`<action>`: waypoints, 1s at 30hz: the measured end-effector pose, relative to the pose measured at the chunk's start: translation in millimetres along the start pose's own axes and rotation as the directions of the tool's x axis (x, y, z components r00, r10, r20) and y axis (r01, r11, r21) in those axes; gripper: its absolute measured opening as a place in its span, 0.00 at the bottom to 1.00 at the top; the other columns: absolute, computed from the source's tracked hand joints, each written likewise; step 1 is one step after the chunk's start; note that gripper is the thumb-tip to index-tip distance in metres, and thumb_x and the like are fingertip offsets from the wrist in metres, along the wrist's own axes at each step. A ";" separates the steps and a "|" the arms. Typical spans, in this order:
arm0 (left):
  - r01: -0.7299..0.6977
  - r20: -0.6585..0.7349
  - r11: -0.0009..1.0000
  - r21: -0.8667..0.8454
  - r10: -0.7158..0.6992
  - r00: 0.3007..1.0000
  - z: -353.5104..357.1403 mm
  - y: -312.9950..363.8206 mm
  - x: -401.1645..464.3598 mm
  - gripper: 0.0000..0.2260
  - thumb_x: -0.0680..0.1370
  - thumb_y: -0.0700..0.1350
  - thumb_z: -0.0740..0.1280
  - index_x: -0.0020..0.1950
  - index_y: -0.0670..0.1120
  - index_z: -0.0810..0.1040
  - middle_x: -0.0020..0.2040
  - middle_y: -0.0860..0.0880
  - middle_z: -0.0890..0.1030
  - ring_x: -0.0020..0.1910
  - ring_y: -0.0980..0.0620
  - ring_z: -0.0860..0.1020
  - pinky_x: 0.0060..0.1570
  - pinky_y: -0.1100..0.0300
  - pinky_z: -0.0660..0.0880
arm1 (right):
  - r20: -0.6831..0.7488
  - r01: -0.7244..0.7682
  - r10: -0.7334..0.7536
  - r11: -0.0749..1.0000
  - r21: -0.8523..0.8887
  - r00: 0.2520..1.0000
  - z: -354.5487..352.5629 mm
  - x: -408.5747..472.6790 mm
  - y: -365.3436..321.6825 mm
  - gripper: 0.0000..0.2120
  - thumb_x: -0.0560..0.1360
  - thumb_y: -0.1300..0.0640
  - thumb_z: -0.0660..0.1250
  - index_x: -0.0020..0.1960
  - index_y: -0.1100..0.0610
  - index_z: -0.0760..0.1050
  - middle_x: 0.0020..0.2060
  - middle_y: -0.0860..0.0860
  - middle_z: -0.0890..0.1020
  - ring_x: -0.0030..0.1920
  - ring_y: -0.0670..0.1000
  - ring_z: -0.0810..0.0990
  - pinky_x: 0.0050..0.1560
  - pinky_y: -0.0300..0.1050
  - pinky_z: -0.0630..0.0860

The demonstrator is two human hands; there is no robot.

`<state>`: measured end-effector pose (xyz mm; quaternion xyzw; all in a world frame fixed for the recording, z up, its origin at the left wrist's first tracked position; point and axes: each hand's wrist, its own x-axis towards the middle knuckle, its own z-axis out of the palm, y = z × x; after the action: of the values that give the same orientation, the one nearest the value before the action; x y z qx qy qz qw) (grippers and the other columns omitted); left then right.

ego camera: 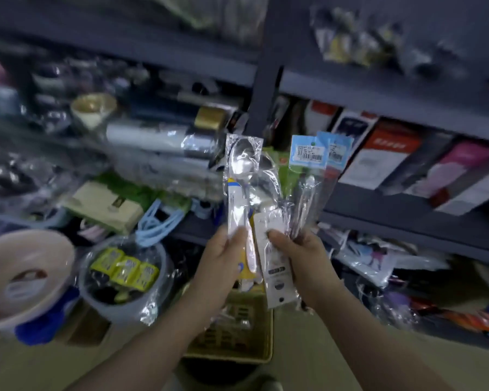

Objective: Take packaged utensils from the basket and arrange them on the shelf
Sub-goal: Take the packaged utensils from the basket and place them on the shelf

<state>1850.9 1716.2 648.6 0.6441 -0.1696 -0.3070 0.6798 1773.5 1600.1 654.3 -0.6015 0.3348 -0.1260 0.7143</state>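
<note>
The left hand (223,258) is pinching a packaged spoon (242,176) upright; beside it, the right hand (299,255) is gripping fanned utensil packets (308,176) above the basket (237,334).

Both forearms are raised above the basket (235,345). Left hand (223,258) is pinched on one spoon packet (242,176); right hand (299,255) is curled round several packets (308,176).

Shelf (378,221) crowded with boxes (384,153); wrapped bowl (119,277) left of basket (237,342).
</note>
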 end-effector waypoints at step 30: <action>-0.325 0.091 0.895 0.306 0.312 0.946 212.5 245.2 215.9 0.07 0.72 0.43 0.70 0.47 0.42 0.76 0.28 0.48 0.80 0.23 0.54 0.76 0.20 0.66 0.68 | -0.210 0.143 -0.141 0.990 -0.005 0.967 -277.8 113.8 -294.1 0.14 0.76 0.70 0.51 0.37 0.60 0.69 0.26 0.52 0.71 0.23 0.47 0.68 0.20 0.34 0.66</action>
<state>1929.4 1410.6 877.3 0.7022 -0.3332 -0.1731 0.6049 1748.7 1246.5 880.2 -0.6034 0.3639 -0.2413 0.6673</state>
